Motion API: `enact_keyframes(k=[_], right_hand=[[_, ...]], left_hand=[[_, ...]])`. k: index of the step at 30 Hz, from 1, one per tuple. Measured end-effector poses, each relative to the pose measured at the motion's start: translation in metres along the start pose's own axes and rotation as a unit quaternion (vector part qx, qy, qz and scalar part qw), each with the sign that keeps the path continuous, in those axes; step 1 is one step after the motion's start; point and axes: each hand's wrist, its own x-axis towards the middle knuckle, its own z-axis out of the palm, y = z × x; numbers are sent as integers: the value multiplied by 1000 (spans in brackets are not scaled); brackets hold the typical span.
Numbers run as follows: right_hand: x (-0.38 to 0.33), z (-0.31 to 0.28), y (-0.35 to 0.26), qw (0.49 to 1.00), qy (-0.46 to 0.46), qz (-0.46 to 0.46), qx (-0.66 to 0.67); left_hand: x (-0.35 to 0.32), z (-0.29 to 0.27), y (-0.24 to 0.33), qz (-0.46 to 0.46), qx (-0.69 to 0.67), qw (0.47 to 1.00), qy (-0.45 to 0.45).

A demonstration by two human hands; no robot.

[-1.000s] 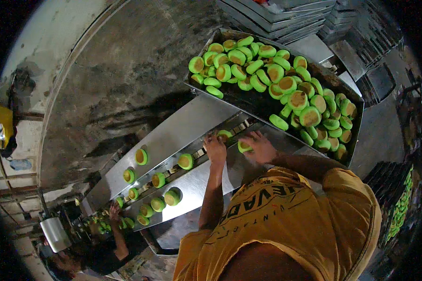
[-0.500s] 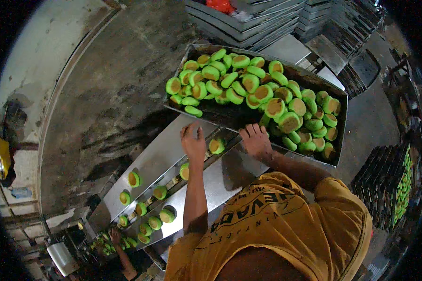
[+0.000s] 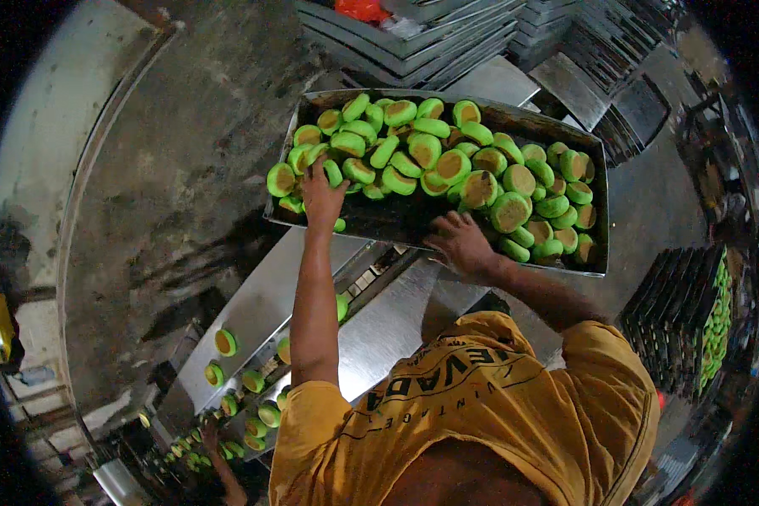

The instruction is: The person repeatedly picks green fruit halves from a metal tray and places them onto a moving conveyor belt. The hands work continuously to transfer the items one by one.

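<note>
A long dark metal tray (image 3: pixel 379 228) holds many small round green buns with brown flat faces, such as the bun (image 3: pixel 510 212) near its middle. My left hand (image 3: pixel 322 201) reaches over the tray's near left part. Its fingers are apart and touch the buns there; none is lifted clear. My right hand (image 3: pixel 464 244) lies over the near rim with its fingers curled inside the tray, holding that edge. Under the tray's near side runs a steel conveyor table (image 3: pixel 388 316) with a slot along its middle.
More green buns (image 3: pixel 225 341) lie along the conveyor at lower left, where another person's hand (image 3: pixel 209 434) is among them. Stacked trays (image 3: pixel 422 46) stand at the back. Another stack of trays (image 3: pixel 670 320) with green buns rises at right.
My left hand has moved forward from the tray's near edge onto the buns at its left. My right hand stays at the rim. The view has shifted, so the tray appears farther left.
</note>
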Motion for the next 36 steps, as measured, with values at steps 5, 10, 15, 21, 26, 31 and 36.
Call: enact_keyframes(k=[5,10,15,21,26,31,36], right_hand=[[0,-32,61,975,67,102,-184],[28,-63,45,947,111,259,155],[17,12,-3,910,-241,78,329],[-10,45,-68,937,-264,80,214],[-14,37,-104,979,-203,-10,2],[38,80,-112,992,-78,-6,103],[64,123,-124,993,-99,37,55]], left_hand=[[-86,-71,49,-114,-167,976,75],[-197,-38,48,-213,-60,975,6],[-250,34,-8,-104,226,968,24],[-350,-110,-176,-293,224,925,-91],[-354,-148,-172,-381,176,898,-133],[-354,-135,-165,-531,277,799,-58],[-319,-138,-118,-354,378,846,129]])
